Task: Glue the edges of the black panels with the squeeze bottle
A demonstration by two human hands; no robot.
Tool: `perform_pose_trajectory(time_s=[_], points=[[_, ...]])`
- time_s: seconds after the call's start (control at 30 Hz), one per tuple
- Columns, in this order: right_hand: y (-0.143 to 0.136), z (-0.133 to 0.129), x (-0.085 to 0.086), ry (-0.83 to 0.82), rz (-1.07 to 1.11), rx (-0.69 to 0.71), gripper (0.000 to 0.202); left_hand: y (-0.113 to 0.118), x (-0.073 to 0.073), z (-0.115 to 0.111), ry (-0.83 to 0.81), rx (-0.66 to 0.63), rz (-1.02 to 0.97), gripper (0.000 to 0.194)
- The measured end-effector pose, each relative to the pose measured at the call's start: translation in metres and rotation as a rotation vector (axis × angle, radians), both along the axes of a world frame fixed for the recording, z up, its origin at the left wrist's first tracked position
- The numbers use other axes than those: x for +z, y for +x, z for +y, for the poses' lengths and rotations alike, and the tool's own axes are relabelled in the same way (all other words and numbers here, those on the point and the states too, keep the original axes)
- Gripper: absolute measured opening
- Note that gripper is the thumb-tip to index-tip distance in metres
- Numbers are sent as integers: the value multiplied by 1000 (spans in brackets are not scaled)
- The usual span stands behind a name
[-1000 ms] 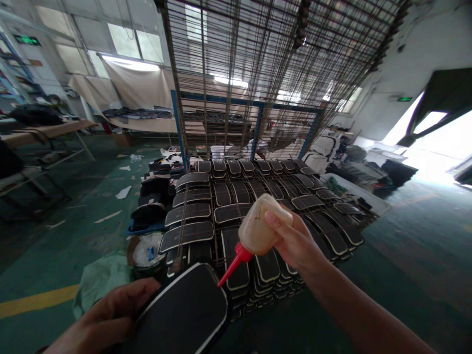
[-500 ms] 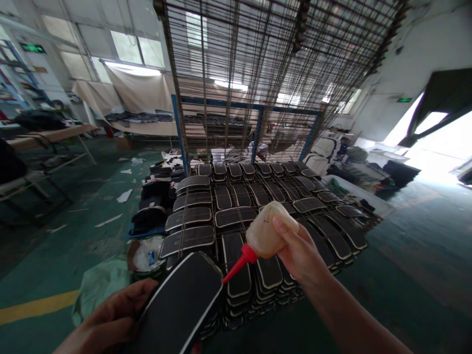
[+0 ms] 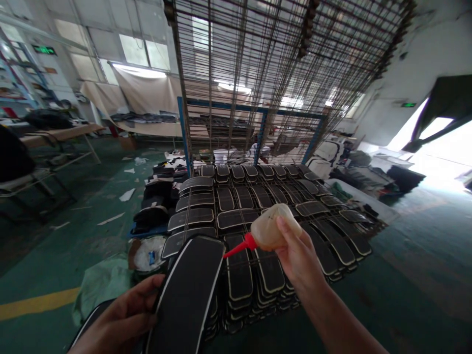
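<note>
My left hand [image 3: 125,312] grips a dark, curved panel with a pale edge line [image 3: 190,290] by its left side, fingers closed on it. In my right hand [image 3: 300,246] is a squeeze glue bottle [image 3: 271,228], half-clear and yellowish, tilted with its red nozzle [image 3: 241,244] pointing down and left. The nozzle's tip is at the panel's upper right corner, at or very near the edge. Whether liquid is coming out cannot be seen. Part of a second dark panel [image 3: 92,322] shows beneath my left hand.
Stacked rows of similar dark panels [image 3: 236,220] lie on a wire rack [image 3: 254,64] with tilted upper grids ahead. A tub [image 3: 147,253], green cloth [image 3: 105,282] and black piles [image 3: 151,211] stand at left. Paper scraps litter the green floor.
The held panel has turned more upright and shifted slightly right. The bottle has tipped closer to level, its nozzle tip rising along with the panel's corner. The view has shifted slightly.
</note>
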State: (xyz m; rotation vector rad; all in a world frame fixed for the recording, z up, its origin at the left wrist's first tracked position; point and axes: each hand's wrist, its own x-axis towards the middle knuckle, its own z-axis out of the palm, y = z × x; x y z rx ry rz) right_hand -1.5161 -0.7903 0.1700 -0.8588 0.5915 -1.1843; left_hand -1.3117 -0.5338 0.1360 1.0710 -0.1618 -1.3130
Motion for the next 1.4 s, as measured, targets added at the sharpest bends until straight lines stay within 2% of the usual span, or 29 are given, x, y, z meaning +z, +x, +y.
perform_pose_trajectory(time_s=[0.17, 0.4, 0.53, 0.8, 0.93, 1.1, 1.23, 1.4], points=[[2, 10, -6, -30, 26, 22, 49, -4, 7, -3, 17, -31, -33, 46], [0, 29, -4, -162, 77, 85, 37, -7, 15, -8, 113, 68, -125, 57], [-5, 37, -4, -213, 103, 140, 35, -4, 18, -11, 92, 47, -68, 60], [-14, 51, -5, -273, 112, 304, 37, -3, 24, -18, 102, 140, -20, 49], [-18, 63, 2, -267, 165, 290, 47, 1, 24, -19, 121, 150, 4, 42], [-22, 74, 4, -266, 178, 318, 53, 3, 27, -19, 147, 226, 21, 39], [-24, 79, 1, -247, 178, 334, 53, 3, 29, -19, 146, 309, 57, 37], [-25, 80, -7, -228, 178, 286, 55, 3, 33, -17, 133, 418, 125, 46]])
